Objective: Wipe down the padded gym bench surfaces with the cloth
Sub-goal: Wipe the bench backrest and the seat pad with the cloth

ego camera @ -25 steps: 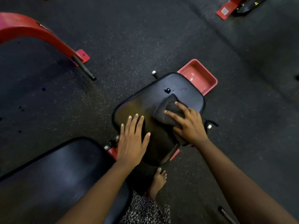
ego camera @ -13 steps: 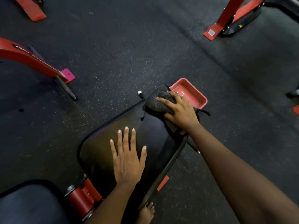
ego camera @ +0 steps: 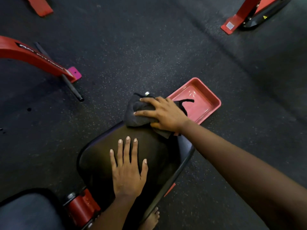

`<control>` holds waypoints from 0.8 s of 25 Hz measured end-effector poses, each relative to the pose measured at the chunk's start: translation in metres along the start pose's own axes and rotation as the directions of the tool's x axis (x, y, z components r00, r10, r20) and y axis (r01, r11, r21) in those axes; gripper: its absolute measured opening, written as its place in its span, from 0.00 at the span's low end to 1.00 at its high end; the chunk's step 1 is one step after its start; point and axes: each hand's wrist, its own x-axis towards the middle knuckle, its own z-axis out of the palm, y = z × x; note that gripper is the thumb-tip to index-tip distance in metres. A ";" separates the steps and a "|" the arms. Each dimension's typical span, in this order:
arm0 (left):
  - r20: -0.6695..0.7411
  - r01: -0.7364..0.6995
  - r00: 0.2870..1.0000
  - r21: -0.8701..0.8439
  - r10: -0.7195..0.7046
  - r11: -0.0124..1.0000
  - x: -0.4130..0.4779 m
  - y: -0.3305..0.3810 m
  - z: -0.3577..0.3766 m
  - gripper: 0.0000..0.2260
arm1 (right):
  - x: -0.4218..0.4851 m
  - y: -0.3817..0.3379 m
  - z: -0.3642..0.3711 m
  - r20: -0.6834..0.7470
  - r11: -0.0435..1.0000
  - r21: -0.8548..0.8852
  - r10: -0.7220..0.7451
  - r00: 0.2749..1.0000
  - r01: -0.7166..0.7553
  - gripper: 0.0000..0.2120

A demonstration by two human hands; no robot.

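A black padded seat pad [ego camera: 99, 156] fills the lower middle of the head view. My left hand [ego camera: 128, 170] lies flat on its middle, fingers spread, holding nothing. At the pad's far end my right hand [ego camera: 163, 113] presses down on a bunched dark grey cloth [ego camera: 136, 112], which hangs over the far edge. A second black pad [ego camera: 25, 211] shows at the lower left, joined to the seat by a red hinge [ego camera: 81, 208].
A red tray [ego camera: 206, 103] sits on the dark rubber floor just beyond the seat, with a black strap across it. A red frame leg [ego camera: 33, 58] with a black peg stands at the left, another red foot [ego camera: 232, 25] at the top right. A bare foot [ego camera: 151, 219] is below the seat.
My right hand has pushed the cloth from the seat's middle out to its far edge. The view has tilted forward, so the seat sits lower in frame. My left hand stays flat on the pad.
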 end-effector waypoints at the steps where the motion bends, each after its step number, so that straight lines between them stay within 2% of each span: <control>1: 0.001 -0.001 1.000 0.004 0.001 1.000 0.000 -0.001 0.001 0.30 | 0.005 0.006 -0.005 0.037 0.999 -0.001 0.037 0.999 -0.037 0.28; 4: -0.003 -0.001 1.000 0.012 0.001 1.000 0.000 0.000 0.001 0.30 | 0.023 0.026 -0.004 0.113 0.986 0.034 0.158 0.981 -0.163 0.26; 6: -0.003 0.004 1.000 0.025 -0.004 1.000 0.001 0.000 0.001 0.30 | 0.034 0.045 0.001 0.219 0.933 0.202 0.254 0.942 -0.299 0.25; 8: -0.007 0.001 1.000 0.030 -0.001 1.000 0.001 0.000 0.003 0.30 | 0.033 0.061 0.004 0.322 0.824 0.356 0.334 0.886 -0.440 0.27; 10: -0.007 0.003 1.000 0.030 -0.003 1.000 0.001 0.000 0.003 0.30 | 0.015 0.066 0.002 0.324 0.711 0.480 0.400 0.857 -0.514 0.31; 13: -0.014 0.002 1.000 0.022 -0.002 1.000 0.000 0.001 0.002 0.30 | -0.038 0.054 0.003 0.293 0.511 0.643 0.524 0.800 -0.570 0.28; 15: -0.015 0.002 1.000 0.016 -0.001 1.000 0.000 0.001 0.002 0.30 | -0.073 0.044 0.009 0.291 0.373 0.714 0.611 0.736 -0.592 0.30; 17: -0.013 -0.003 1.000 0.007 0.003 1.000 0.000 0.001 0.001 0.30 | -0.099 0.032 0.016 0.285 0.278 0.738 0.698 0.657 -0.615 0.32; 20: -0.006 -0.011 1.000 -0.004 0.011 1.000 0.000 0.001 0.001 0.29 | -0.128 0.005 0.030 0.259 0.084 0.802 0.843 0.472 -0.591 0.29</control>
